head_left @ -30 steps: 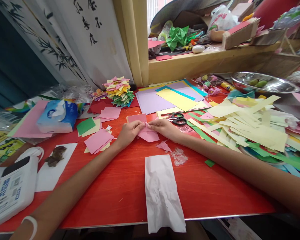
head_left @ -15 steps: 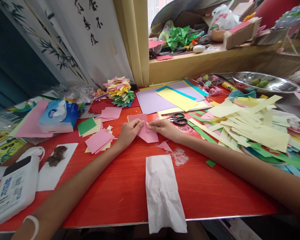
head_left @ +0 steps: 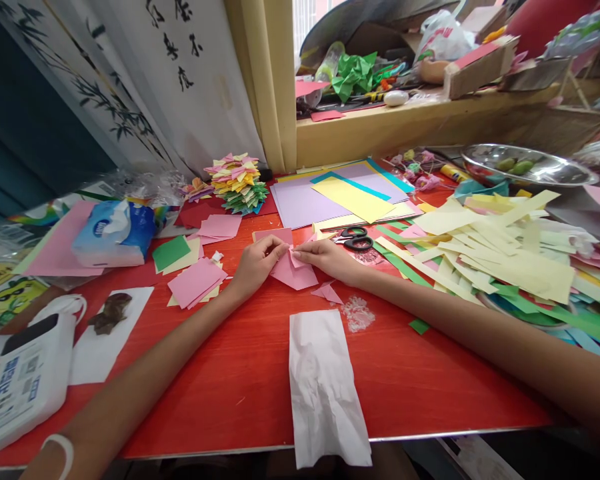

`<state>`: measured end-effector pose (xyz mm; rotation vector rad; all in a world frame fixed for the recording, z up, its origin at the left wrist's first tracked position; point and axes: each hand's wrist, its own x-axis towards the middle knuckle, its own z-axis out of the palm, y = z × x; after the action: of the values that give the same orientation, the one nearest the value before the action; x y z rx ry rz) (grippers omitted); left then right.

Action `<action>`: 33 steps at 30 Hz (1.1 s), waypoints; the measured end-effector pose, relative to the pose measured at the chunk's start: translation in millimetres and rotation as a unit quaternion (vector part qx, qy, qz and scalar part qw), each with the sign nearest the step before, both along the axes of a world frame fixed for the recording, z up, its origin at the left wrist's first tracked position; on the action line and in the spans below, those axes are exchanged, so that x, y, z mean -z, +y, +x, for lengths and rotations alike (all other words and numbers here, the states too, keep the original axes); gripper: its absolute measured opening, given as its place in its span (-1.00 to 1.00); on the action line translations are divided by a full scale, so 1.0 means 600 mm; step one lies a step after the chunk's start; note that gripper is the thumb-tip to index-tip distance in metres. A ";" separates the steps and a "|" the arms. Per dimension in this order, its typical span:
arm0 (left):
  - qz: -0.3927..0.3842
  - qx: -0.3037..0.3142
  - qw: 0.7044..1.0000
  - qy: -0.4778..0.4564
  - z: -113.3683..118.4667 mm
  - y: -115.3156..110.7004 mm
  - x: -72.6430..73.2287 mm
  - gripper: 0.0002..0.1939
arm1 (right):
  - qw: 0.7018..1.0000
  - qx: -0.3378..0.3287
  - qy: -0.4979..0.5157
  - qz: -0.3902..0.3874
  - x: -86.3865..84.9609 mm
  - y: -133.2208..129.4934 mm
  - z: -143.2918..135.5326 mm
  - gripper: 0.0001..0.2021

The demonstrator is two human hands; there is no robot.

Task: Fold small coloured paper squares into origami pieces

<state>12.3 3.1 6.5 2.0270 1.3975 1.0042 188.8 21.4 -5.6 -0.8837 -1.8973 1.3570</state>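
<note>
The folded pink paper [head_left: 296,277] is at the middle of the red tabletop [head_left: 205,400], between the left hand [head_left: 260,267] and the right hand [head_left: 327,260]. Each hand pinches it between thumb and fingertips, the two grips almost meeting; holding it from both sides probably keeps the fold steady while the fingers press it. How the layers lie under the fingertips is too small to tell. A pink sheet [head_left: 276,236] lies just beyond the hands.

Just right of the paper and nearer lies a small pink folded piece [head_left: 327,293], beside a patch of clear scraps [head_left: 359,314]. The pink squares [head_left: 197,283] and the green square [head_left: 171,254] lie left of the left hand, likely there for easy reach. The black-handled scissors [head_left: 357,238] rest just beyond the right hand, apparently set aside.

As for containers, the steel bowl [head_left: 473,172] at the far right holds a few green fruits [head_left: 516,166]. The tissue pack [head_left: 113,233] on the left has a tissue poking from its top opening. Under the near side of the paper strips [head_left: 510,260] on the right, a rim partly shows, so some may sit in a dish, mostly hidden.
</note>
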 end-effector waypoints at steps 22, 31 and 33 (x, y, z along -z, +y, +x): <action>-0.024 -0.002 0.999 -0.038 -0.001 -0.002 0.001 -0.75 | 0.991 0.097 -0.021 0.089 0.004 -0.005 0.003 -0.74; -0.079 0.058 0.994 -0.038 -0.004 0.005 0.005 -0.74 | 0.989 0.116 0.081 0.038 0.003 -0.004 0.006 -0.68; -0.071 0.050 0.995 -0.046 -0.004 0.004 0.004 -0.74 | 0.991 0.089 0.101 -0.016 0.000 -0.005 0.006 -0.61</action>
<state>9.7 5.6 4.0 1.9029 1.2685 0.9157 192.1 18.2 -5.9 -0.8748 -1.6087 1.3176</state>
